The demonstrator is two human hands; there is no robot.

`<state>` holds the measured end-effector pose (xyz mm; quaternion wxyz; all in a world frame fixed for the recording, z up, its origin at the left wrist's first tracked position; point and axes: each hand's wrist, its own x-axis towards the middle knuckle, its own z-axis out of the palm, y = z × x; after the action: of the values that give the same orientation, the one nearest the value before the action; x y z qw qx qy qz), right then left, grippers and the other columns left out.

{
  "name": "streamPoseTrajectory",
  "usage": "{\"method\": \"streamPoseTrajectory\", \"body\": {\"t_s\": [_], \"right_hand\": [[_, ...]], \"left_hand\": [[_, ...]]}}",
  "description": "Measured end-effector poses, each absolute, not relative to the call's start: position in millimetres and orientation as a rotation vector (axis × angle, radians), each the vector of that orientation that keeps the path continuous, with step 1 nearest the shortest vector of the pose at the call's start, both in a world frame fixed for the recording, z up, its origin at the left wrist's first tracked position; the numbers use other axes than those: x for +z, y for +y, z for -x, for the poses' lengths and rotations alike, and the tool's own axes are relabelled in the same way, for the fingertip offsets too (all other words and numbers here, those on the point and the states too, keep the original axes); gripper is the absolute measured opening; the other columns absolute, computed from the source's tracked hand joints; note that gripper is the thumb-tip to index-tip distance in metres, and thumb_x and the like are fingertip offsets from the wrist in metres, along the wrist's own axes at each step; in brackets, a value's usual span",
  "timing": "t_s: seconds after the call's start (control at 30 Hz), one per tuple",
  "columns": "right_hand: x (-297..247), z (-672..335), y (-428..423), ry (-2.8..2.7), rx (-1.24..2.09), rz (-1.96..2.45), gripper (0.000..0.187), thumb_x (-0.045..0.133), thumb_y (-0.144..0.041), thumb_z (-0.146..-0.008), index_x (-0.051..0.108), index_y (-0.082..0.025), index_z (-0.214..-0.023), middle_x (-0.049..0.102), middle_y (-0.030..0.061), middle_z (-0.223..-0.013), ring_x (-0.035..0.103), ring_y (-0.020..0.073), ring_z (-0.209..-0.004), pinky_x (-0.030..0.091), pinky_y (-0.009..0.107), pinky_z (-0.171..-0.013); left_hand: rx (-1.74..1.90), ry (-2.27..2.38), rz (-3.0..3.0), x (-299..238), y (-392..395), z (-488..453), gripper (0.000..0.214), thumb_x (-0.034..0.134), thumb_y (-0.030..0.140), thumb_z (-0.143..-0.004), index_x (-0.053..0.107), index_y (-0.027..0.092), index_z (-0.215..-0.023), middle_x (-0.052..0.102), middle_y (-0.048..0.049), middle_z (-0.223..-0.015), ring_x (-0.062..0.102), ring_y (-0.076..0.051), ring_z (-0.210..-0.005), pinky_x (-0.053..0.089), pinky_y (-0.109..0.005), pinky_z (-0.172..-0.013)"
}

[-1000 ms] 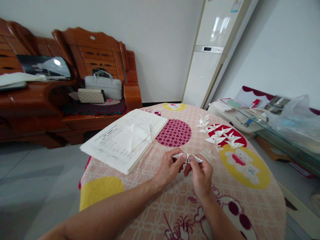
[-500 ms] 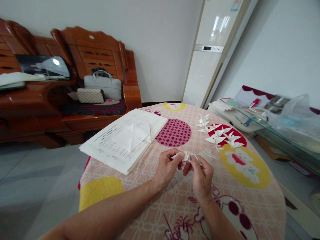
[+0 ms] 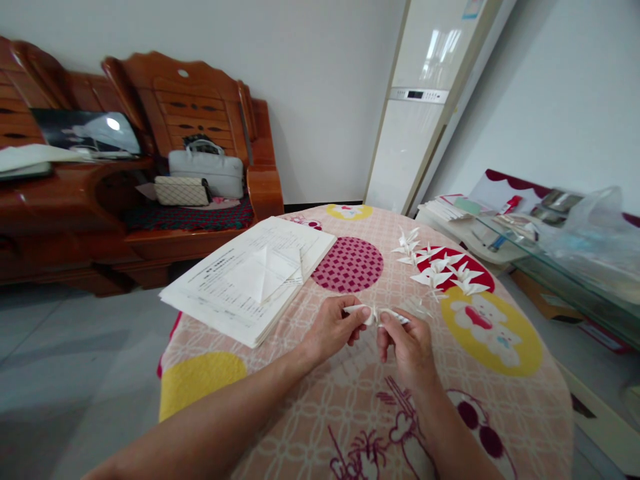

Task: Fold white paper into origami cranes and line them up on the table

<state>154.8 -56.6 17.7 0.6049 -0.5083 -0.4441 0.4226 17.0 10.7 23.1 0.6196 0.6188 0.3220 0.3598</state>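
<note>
A small white paper crane (image 3: pixel 375 316) is held between my two hands over the near middle of the table. My left hand (image 3: pixel 337 327) pinches one wing between thumb and fingers. The opposite wing is gripped by my right hand (image 3: pixel 407 340), its thumb near the crane's body. Both wings spread out sideways; the fingers cover part of the paper. Beyond my right hand, several finished paper cranes (image 3: pixel 436 273) sit in a group. To the left lies a stack of printed paper (image 3: pixel 225 293) with a folded white paper square (image 3: pixel 265 273) on top.
A patterned cloth (image 3: pixel 295 427) covers the round table. At the right, a glass-topped stand (image 3: pixel 565 287) holds a plastic bag (image 3: pixel 590 227) and papers. A wooden bench (image 3: pixel 190 100) with bags stands behind left, and a tall white cabinet unit (image 3: pixel 410 133) at the back.
My hands have drawn slightly apart, and the crane's wings now lie more spread and flatter between them. My right hand has shifted a little to the right.
</note>
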Motion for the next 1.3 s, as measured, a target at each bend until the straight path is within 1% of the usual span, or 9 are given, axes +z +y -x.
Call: {"method": "streamPoseTrajectory", "body": {"t_s": [0.1,0.2,0.33,0.5,0.7,0.9,1.1,1.2,1.3], "right_hand": [[18,-161,-57,-1.037,1.097,1.155,0.033,0.059,-0.039,-0.086,0.054,-0.017,-0.061,0.047,-0.0059,-0.042,0.039,0.0074,-0.031,0.03,0.019,-0.031],[16,-165,-58,-1.045,1.206,1.123,0.03,0.061,-0.038,-0.085,0.055,-0.017,-0.063,0.047,-0.0061,-0.043,0.039,0.0071,-0.03,0.029,0.018,-0.029],[12,-168,-59,-1.024,1.31,1.104,0.025,0.062,-0.036,-0.084,0.059,-0.016,-0.069,0.048,-0.0068,-0.042,0.038,0.0072,-0.029,0.031,0.018,-0.027],[12,-167,-59,-0.989,1.386,1.08,0.025,0.063,-0.035,-0.083,0.058,-0.016,-0.067,0.047,-0.0066,-0.041,0.037,0.0074,-0.028,0.031,0.019,-0.026],[19,-161,-59,-0.939,1.262,1.079,0.028,0.062,-0.037,-0.084,0.06,-0.015,-0.067,0.053,-0.0039,-0.048,0.044,0.0078,-0.034,0.035,0.018,-0.03],[18,-152,-56,-0.84,1.13,1.071,0.03,0.063,-0.04,-0.081,0.063,-0.015,-0.065,0.058,-0.0005,-0.053,0.05,0.0102,-0.039,0.041,0.021,-0.033],[16,-144,-55,-0.813,1.02,1.079,0.03,0.062,-0.04,-0.083,0.064,-0.014,-0.066,0.058,0.0002,-0.054,0.053,0.0115,-0.041,0.042,0.022,-0.035],[16,-144,-56,-0.822,0.978,1.097,0.03,0.061,-0.039,-0.084,0.064,-0.014,-0.067,0.059,0.0002,-0.056,0.054,0.0116,-0.042,0.043,0.023,-0.037],[15,-143,-56,-0.818,0.945,1.101,0.03,0.061,-0.039,-0.085,0.064,-0.015,-0.068,0.06,0.0002,-0.056,0.054,0.0117,-0.043,0.044,0.023,-0.038]], "left_hand": [[0.708,0.684,-1.372,28,13,-12,0.039,0.065,0.049,-0.077,0.056,0.013,-0.064,0.051,0.0028,-0.049,0.043,-0.006,-0.037,0.034,-0.017,-0.036],[0.622,0.646,-1.301,32,14,-8,0.039,0.07,0.049,-0.072,0.058,0.012,-0.065,0.052,0.0031,-0.05,0.042,-0.005,-0.038,0.034,-0.016,-0.036],[0.543,0.642,-1.256,33,15,-5,0.039,0.072,0.049,-0.071,0.058,0.012,-0.065,0.053,0.0025,-0.052,0.044,-0.005,-0.039,0.034,-0.016,-0.037],[0.488,0.63,-1.224,35,17,-3,0.036,0.074,0.044,-0.07,0.058,0.012,-0.065,0.054,0.0026,-0.051,0.044,-0.004,-0.038,0.032,-0.016,-0.036],[0.627,0.663,-1.183,35,14,-7,0.038,0.073,0.046,-0.069,0.059,0.011,-0.067,0.056,0.0011,-0.055,0.046,-0.006,-0.041,0.037,-0.017,-0.038],[0.857,0.678,-1.199,28,8,-14,0.036,0.069,0.045,-0.076,0.059,0.011,-0.066,0.057,-0.0002,-0.054,0.052,-0.009,-0.045,0.044,-0.02,-0.046],[0.964,0.739,-1.177,26,2,-19,0.032,0.068,0.039,-0.078,0.063,0.01,-0.065,0.059,-0.0015,-0.051,0.052,-0.009,-0.045,0.041,-0.02,-0.048],[1.0,0.764,-1.201,25,0,-21,0.032,0.068,0.039,-0.078,0.064,0.01,-0.064,0.059,-0.0015,-0.051,0.052,-0.009,-0.045,0.041,-0.02,-0.048],[1.035,0.783,-1.232,24,-2,-23,0.033,0.067,0.04,-0.079,0.067,0.01,-0.066,0.061,-0.0023,-0.054,0.053,-0.01,-0.047,0.042,-0.02,-0.049]]}}
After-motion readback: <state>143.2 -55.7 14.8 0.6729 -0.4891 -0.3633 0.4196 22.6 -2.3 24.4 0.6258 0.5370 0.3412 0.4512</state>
